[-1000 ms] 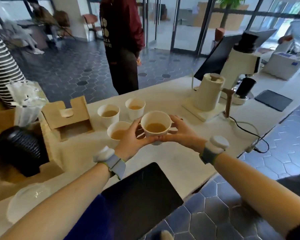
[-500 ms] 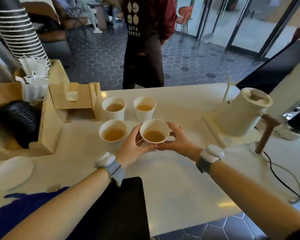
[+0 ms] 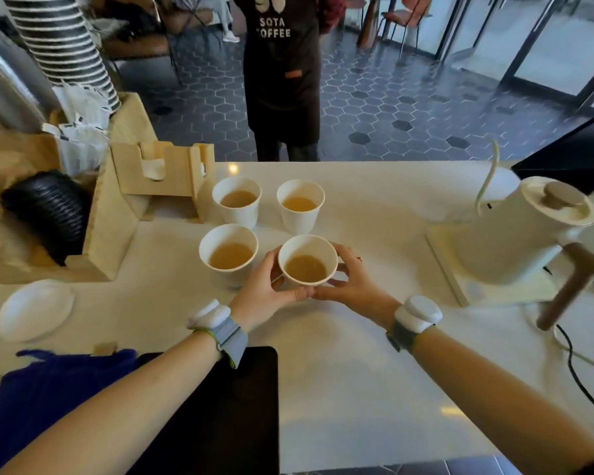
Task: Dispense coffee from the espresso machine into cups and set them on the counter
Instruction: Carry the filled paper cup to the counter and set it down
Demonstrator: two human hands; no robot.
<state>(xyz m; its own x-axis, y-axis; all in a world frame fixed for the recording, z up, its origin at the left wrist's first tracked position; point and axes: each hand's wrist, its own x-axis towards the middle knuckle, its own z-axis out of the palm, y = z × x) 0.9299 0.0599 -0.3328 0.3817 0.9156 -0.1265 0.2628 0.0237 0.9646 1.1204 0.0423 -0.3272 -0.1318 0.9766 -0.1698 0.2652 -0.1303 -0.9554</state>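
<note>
Left hand (image 3: 261, 289) and right hand (image 3: 352, 284) cup a coffee-filled paper cup (image 3: 307, 260), perhaps resting on the counter (image 3: 374, 371).

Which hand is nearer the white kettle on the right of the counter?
The right hand. It grips the right side of the held cup, the side toward the kettle, with bare counter between them. The left hand grips the cup's left side, farther from the kettle.

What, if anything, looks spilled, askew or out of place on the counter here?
Nothing stands out. Three filled cups stand upright on the counter with no spill showing. Both hands hold the fourth cup level beside them.
</note>
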